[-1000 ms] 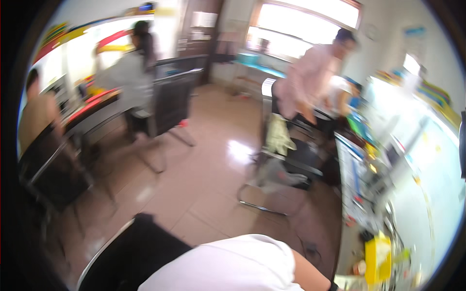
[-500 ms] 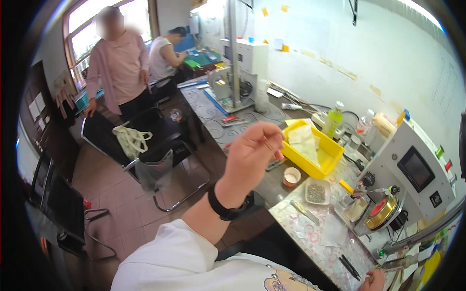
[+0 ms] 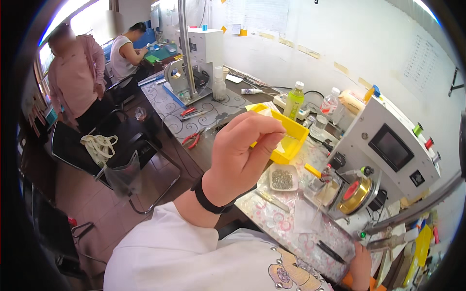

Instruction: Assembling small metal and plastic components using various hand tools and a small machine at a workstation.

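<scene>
My left hand, with a black band at the wrist, is raised over the bench with thumb and forefinger pinched together. A thin wire-like piece sticks out from the fingertips, in front of the yellow tray. At the lower right my right hand is low at the bench edge, close to dark pen-like tools; its fingers do not show clearly. Between the hands are a white dish of small metal pieces and a flat blade-like tool.
A machine with a screen and a gold wheel stands on the right. Bottles line the wall side. Red-handled pliers lie farther left. One person stands by a chair; another sits at the far bench.
My view has turned to the right, so the bench and chairs sit farther left. My left hand stays raised and pinched; the thin piece now shows. The standing person leans more.
</scene>
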`<state>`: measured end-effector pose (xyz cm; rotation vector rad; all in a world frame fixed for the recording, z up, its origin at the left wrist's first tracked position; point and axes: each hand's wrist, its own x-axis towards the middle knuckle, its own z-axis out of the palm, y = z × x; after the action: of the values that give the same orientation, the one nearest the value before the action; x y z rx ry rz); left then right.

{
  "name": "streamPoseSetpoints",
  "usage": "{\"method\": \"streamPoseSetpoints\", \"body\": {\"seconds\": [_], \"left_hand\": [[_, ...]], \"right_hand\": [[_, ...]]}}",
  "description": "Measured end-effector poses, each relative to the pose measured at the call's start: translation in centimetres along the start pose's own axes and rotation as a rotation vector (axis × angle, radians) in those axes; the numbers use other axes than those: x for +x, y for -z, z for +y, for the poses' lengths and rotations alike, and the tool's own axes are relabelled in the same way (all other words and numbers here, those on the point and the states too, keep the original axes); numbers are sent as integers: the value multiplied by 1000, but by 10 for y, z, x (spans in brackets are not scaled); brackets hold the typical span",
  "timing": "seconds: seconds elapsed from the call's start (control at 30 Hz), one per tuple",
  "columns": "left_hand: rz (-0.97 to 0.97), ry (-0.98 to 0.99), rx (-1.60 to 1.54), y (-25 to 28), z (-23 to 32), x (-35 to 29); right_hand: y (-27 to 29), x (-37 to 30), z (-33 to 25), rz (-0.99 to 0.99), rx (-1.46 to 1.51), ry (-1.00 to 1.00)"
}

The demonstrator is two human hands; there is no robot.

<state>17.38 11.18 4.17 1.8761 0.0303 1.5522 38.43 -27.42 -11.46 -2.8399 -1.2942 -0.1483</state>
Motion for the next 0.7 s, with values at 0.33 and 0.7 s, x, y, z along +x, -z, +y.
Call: {"method": "streamPoseSetpoints", "body": {"seconds": [0.33,0.7], "left_hand": [[-72,-68,12,16,25,-28],[-143,179,21,43,-9,-34]], "right_hand": [[2,-6,8,-82,129,-250],[13,-36,56,275,334,-504]]}}
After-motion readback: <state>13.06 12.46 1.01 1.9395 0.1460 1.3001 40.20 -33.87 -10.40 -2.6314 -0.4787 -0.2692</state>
